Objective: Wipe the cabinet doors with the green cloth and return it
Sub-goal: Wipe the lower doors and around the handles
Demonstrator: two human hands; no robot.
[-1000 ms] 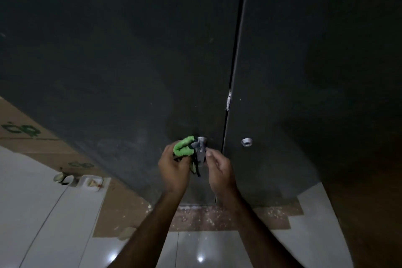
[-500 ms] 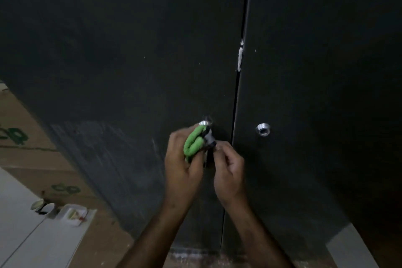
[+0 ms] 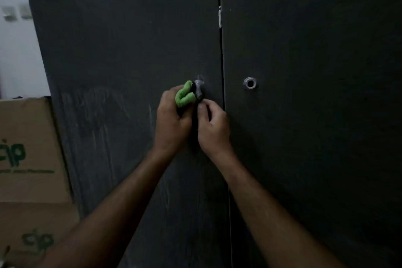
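Item: green cloth (image 3: 184,95), bunched in the clenched left hand (image 3: 171,124), just left of the metal lock (image 3: 199,89) on the left door (image 3: 130,93). Right hand (image 3: 212,126), just below the lock, pinches something small and dark, unidentifiable. Advice: press the cloth flat and work outward from the lock across both 2 doors.

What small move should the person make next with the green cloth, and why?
Probably spread the bunched green cloth, gripped in the left hand, and press it flat on the left door. Pale streaks show there, and the right hand fingers a small dark thing below the metal lock.
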